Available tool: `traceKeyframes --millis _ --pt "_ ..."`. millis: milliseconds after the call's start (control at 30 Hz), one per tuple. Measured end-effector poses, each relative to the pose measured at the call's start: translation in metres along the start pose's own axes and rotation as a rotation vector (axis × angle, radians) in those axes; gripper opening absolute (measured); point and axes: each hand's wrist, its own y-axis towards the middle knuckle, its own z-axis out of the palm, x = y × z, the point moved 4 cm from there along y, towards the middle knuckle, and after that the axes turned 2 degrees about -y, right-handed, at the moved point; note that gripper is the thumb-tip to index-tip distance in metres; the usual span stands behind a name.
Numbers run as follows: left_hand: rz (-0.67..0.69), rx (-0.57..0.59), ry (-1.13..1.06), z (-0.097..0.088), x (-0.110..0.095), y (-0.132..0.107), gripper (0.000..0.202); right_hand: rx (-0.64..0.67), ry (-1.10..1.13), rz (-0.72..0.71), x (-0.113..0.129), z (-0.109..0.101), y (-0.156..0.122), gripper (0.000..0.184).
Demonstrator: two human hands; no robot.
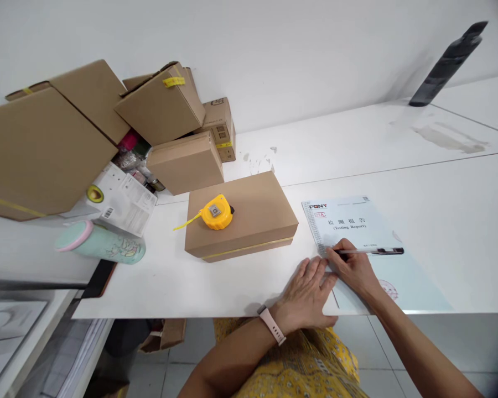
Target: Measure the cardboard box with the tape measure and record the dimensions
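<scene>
My right hand (354, 269) is closed round a pen (375, 251), whose dark end points right while its tip side lies hidden at my fingers. Under that hand is a pale blue report booklet (352, 221) printed "Testing Report", with marks down its left edge. My left hand (309, 293) lies flat at the table's front edge, fingers stretched towards the booklet's lower left side and close to my right fingertips. Left of both hands, a brown cardboard box (249, 204) carries a yellow tape measure (218, 213) with a short length of tape pulled out.
Several cardboard boxes (161, 105) are stacked at the back left against the wall. A mint green bottle (112, 243) lies on its side by a white package (126, 202). A dark bottle (444, 69) stands at the far right. The white table (232, 293) ends just before my lap.
</scene>
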Motion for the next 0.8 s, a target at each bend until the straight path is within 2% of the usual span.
traceKeyframes --millis 400,800 --pt "0.001 0.004 0.020 -0.0001 -0.0006 0.0000 0.092 0.029 0.007 0.010 0.0018 0.0022 0.0014 0.034" --pt "0.000 0.007 0.007 0.0008 -0.0002 -0.0004 0.092 -0.012 0.007 0.004 -0.0021 0.0011 0.0006 0.032"
